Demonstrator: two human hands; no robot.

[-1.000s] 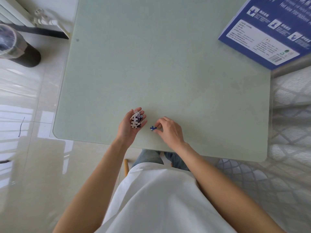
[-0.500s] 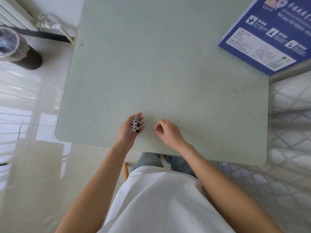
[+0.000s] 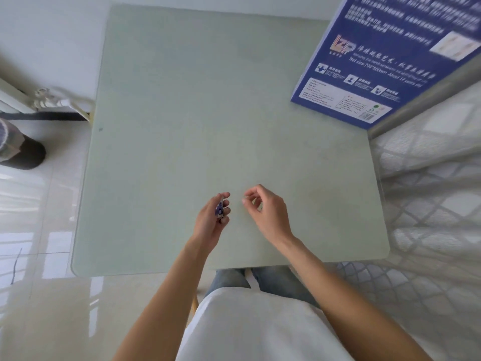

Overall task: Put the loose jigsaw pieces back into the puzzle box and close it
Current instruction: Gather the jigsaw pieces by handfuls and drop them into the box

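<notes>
Head view: left hand (image 3: 211,217) grips jigsaw pieces (image 3: 220,209); right hand (image 3: 268,212) curled, seemingly empty, puzzle box (image 3: 385,61) well apart.

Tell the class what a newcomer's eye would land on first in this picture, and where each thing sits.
The big blue puzzle box stands out first, at the table's far right corner. Next come the two hands near the front edge of the pale green table: the left hand holds a small bunch of jigsaw pieces, and the right hand, beside it, has curled fingers in which no piece can be seen.
</notes>
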